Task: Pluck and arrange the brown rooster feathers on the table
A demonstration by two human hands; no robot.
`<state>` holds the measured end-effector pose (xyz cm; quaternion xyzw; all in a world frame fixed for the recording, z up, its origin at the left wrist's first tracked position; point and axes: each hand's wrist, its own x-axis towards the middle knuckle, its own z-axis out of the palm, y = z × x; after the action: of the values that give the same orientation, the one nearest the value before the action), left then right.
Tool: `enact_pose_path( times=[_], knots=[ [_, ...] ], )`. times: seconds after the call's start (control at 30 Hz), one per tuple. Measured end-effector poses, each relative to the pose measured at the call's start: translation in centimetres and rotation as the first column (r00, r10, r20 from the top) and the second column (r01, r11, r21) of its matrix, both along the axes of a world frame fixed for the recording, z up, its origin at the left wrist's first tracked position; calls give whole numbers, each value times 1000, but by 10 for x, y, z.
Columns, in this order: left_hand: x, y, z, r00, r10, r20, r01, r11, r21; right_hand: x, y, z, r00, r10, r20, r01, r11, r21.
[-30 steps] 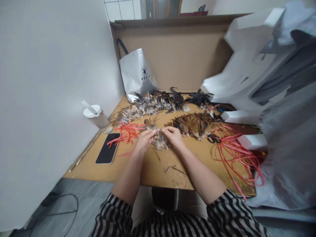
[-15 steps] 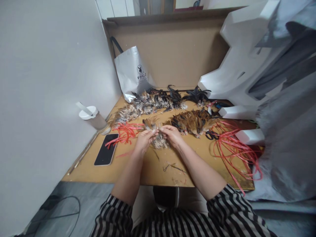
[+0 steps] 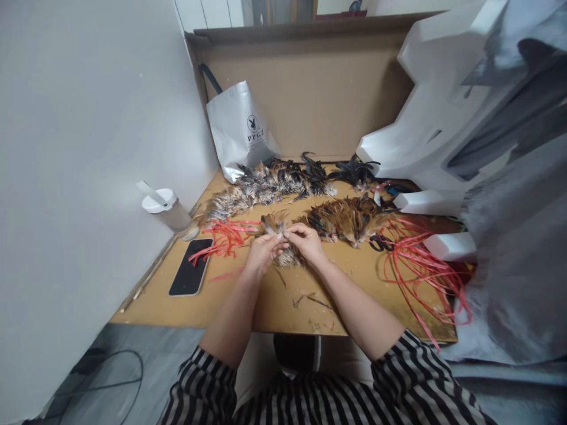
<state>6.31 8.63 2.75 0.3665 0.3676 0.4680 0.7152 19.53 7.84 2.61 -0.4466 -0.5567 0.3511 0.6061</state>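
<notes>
At the middle of the surface [image 3: 274, 307], both hands pinch one small feather bundle [image 3: 286, 255]
Left hand [image 3: 262, 252] and right hand [image 3: 305, 242] meet fingertip to fingertip, clamped on it; their fingers hide its bound end

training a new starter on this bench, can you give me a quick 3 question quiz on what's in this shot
1. True or false: the left hand and right hand are both closed on one small feather bundle.
2. What lies on the table just left of the left hand? A) scissors B) a phone C) a glove
3. Fill in: the loose strips spread at the table's right end are ____ in colour.

Key
1. True: both hands pinch the bundle between them.
2. B: a dark phone lies face up, beside a white lidded cup.
3. Red: the red strips trail past the brown feather pile.
</notes>
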Motion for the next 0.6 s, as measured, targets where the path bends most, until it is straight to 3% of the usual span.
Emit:
enact_pose_path(
  times=[0.23, 0.4, 0.6],
  knots=[
    [-1, 2, -6, 999, -44, 19, 44, 999, -18, 3, -1, 0, 988, -77, 133, 59, 989, 133],
    [-3, 3, -8, 998, -64, -22, 64, 998, 23, 8, 2, 2, 996, 49, 78, -50, 999, 11],
    [-2, -1, -4, 990, -72, -118, 80, 995, 67, 11, 5, -4, 976, 145, -164, -178, 962, -206]
  ],
)
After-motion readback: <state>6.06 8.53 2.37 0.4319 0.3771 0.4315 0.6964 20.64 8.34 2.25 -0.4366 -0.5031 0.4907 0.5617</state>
